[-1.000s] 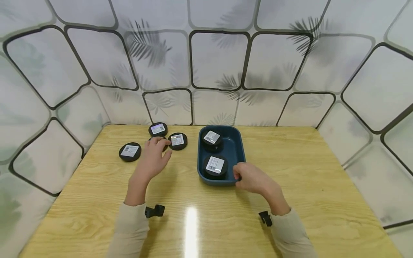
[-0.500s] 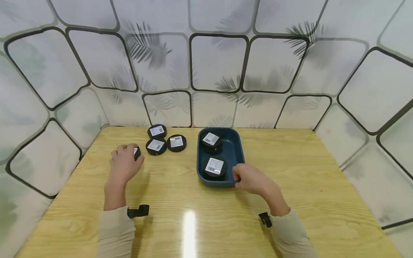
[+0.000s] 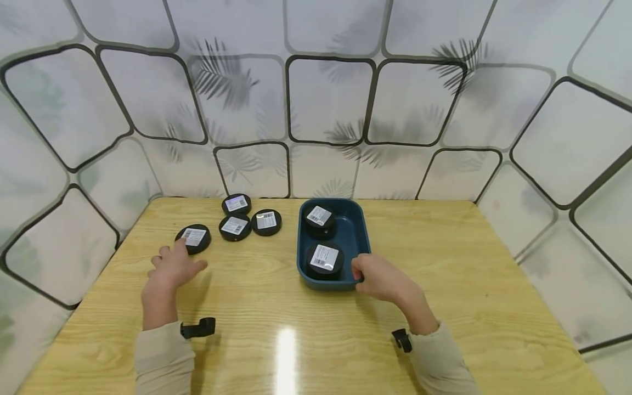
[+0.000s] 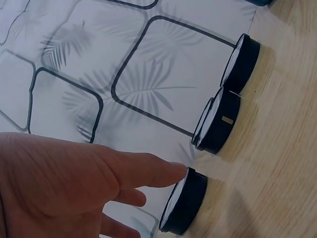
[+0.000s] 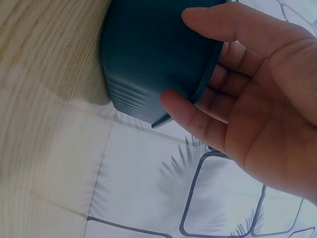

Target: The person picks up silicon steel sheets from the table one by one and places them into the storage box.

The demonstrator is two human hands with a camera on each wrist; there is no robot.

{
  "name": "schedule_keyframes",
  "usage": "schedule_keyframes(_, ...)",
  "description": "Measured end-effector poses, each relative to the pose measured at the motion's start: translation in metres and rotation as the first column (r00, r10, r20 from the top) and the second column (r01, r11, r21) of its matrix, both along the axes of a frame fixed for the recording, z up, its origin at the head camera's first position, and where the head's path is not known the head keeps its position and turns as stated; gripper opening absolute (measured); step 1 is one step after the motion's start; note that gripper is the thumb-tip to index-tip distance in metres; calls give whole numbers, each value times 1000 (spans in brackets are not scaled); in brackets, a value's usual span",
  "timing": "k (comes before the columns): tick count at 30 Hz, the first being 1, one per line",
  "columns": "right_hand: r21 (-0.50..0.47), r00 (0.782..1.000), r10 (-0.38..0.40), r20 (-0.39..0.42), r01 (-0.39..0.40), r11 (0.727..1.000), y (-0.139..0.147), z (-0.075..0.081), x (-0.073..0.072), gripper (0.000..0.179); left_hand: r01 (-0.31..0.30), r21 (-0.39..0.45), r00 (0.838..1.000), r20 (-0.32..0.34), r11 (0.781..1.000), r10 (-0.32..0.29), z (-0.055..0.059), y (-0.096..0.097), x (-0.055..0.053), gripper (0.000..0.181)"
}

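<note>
My left hand [image 3: 170, 269] has its fingers spread beside the near edge of the leftmost flat round black container [image 3: 194, 237], which has a white barcode label. In the left wrist view the thumb overlaps the rim of that black container [image 4: 185, 203]; nothing is in the hand. My right hand [image 3: 385, 278] grips the near right corner of a dark blue rectangular bin [image 3: 366, 236]. In the right wrist view, the thumb lies on the bin's outer wall [image 5: 143, 44] and other fingers go behind its rim. Inside sit a far black container [image 3: 320, 217] and a near one [image 3: 325, 259].
Farther back on the wooden table [image 3: 257, 291], more labelled black containers lie close together: one at the back [image 3: 236, 204], one in the middle [image 3: 235, 227] and one on the right [image 3: 266, 221]. A patterned white curtain [image 3: 326, 99] borders the table behind and at the sides.
My left hand has moved left from the cluster to the leftmost black container, covered part of it, then drawn back toward me. That container stays in place. The right hand has kept its grip on the bin.
</note>
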State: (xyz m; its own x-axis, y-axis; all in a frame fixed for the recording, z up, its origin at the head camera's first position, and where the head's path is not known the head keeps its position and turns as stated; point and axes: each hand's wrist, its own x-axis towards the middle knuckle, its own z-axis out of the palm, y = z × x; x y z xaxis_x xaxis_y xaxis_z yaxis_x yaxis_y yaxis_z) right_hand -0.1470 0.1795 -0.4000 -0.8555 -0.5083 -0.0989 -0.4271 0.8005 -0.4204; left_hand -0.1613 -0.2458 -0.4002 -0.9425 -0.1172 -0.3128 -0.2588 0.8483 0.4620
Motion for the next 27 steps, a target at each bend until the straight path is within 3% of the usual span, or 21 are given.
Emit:
schedule_keyframes(11,18,1000,7,-7,-7,1000,0,2,-1,23,96,-15,991,93,995,-94,-8,-6,0,87)
schedule_keyframes(20,21,1000,17,-15,-16,1000,-2,1,-2,22,121,-26,986,117,992,-117,-7,-5,-1,84)
schedule_keyframes(27,25,1000,10,-24,-9,1000,0,0,-1,23,174,-57,981,102,983,-167,-10,-1,-6,82)
